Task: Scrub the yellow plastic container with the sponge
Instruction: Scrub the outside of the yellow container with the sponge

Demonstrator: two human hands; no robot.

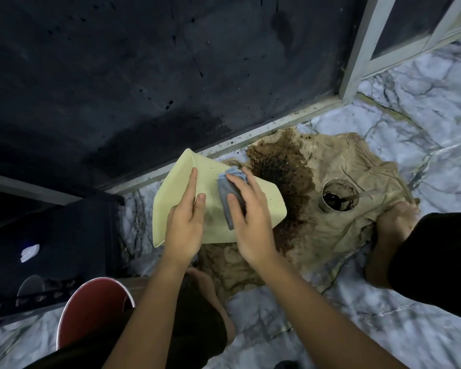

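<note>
Both forearms reach forward and down from the bottom of the view, converging over the floor, the person crouched with bare feet on either side. The left hand (185, 222) lies palm-down on the near left part of the pale yellow rectangular plastic container (179, 190), its fingers straight and spread flat along the surface and the thumb stretched out to the right, so it presses and steadies rather than curls round anything. The right hand (248, 222) sits just beside it, also palm-down, fingers and thumb bent over a grey crumpled cloth-like sponge (230, 194); the thumb lies along the sponge's near side and the fingers cover its right side, holding it pressed against the yellow surface, with a bunched lighter end of the sponge showing past the fingertips. The container is held tilted above the floor, a broad flat face turned up toward the camera and speckled with small dark flecks; its long axis runs from the near left up to the far right, one corner pointing away toward the dark wall (144, 75) and another toward the right. It hangs over the left edge of a tan crumpled cloth (357, 209) spread on the grey marbled tile floor (410, 102), which bears a wide dark brown wet stain (282, 166) just beyond the container. A small round cup of dark liquid (339, 195) stands on the cloth to the right, well apart from the hands. A red round bucket (91, 310) stands at the lower left near the left forearm.
</note>
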